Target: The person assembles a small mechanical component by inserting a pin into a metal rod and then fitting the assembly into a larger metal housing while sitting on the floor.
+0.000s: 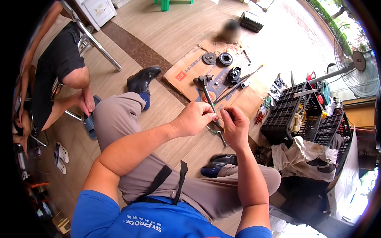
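My left hand [195, 119] and my right hand [237, 127] are close together in front of my knees. The fingers of each are pinched, and whatever small thing they hold is too hidden to name. Just beyond my fingertips is a hammer [207, 95], its head [203, 80] over the cardboard [186, 73] and its handle running back between my hands. Whether a hand touches that handle, I cannot tell. A metal rod with a crossbar end [221, 139] shows below my fingers. On the cardboard are a round disc [209, 58], a black pulley-like wheel [226, 59] and a black part [234, 74].
Black plastic crates [287, 111] holding tools stand to the right, with a pale rag [305, 156] draped below them. A fan [359, 61] is behind. At left sits another person [59, 67] on a metal-framed chair. A black box [251, 22] and a blurred dark round shape [230, 31] are beyond.
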The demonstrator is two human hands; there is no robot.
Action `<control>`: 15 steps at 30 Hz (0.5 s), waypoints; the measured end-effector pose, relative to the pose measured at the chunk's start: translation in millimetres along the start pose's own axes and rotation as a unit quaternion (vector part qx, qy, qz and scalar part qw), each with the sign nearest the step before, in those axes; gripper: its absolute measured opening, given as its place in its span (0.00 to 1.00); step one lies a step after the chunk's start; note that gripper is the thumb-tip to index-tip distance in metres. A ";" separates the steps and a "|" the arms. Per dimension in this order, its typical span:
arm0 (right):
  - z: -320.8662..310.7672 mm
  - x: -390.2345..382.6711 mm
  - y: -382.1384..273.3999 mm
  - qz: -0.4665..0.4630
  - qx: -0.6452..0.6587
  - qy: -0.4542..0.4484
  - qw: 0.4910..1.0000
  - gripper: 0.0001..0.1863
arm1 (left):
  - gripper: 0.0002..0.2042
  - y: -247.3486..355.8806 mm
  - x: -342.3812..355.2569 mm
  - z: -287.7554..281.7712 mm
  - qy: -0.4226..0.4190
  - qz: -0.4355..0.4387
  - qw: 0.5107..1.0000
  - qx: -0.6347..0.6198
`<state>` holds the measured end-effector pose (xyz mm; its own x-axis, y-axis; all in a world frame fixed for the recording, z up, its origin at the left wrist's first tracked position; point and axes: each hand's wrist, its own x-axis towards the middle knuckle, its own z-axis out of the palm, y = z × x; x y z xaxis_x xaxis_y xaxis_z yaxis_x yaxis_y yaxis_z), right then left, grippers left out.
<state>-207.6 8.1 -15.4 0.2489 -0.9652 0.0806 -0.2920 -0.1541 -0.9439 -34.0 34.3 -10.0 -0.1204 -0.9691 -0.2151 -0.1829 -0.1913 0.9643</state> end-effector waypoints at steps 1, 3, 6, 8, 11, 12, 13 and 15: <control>-0.1 0.2 1.5 0.014 -0.001 -0.002 1.000 0.06 | 0.08 0.9 -0.1 0.0 -0.004 0.000 1.000 -0.007; 0.6 0.7 12.6 0.043 0.037 -0.010 0.998 0.06 | 0.08 -0.8 1.1 -1.6 -0.021 -0.010 0.999 -0.034; 6.2 -1.1 20.0 0.106 0.116 -0.031 0.987 0.06 | 0.07 -5.1 3.6 -4.6 -0.023 -0.017 0.994 -0.104; 12.2 -5.9 25.4 0.133 0.165 -0.051 0.976 0.06 | 0.07 -4.4 5.6 -7.5 -0.007 -0.016 0.989 -0.145; 20.3 -18.4 20.5 0.141 0.161 -0.069 0.974 0.05 | 0.08 -2.6 7.8 -13.2 0.034 -0.023 0.984 -0.171; 25.0 -22.3 23.0 0.128 0.173 -0.065 0.974 0.04 | 0.08 -4.2 9.0 -13.2 0.064 -0.017 0.986 -0.154; 26.9 -24.8 17.8 0.100 0.142 -0.066 0.983 0.04 | 0.09 -7.0 9.7 -12.2 0.094 -0.012 0.986 -0.139; 26.9 -27.9 4.3 0.057 0.089 -0.065 0.992 0.04 | 0.09 -13.4 9.5 -8.6 0.115 0.002 0.989 -0.090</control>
<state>-191.0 40.1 -30.3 0.3440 -0.9370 -0.0606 -0.1595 0.0053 -0.9872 -24.3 26.4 -23.6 0.1087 -0.9758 -0.1895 -0.0028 -0.1909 0.9816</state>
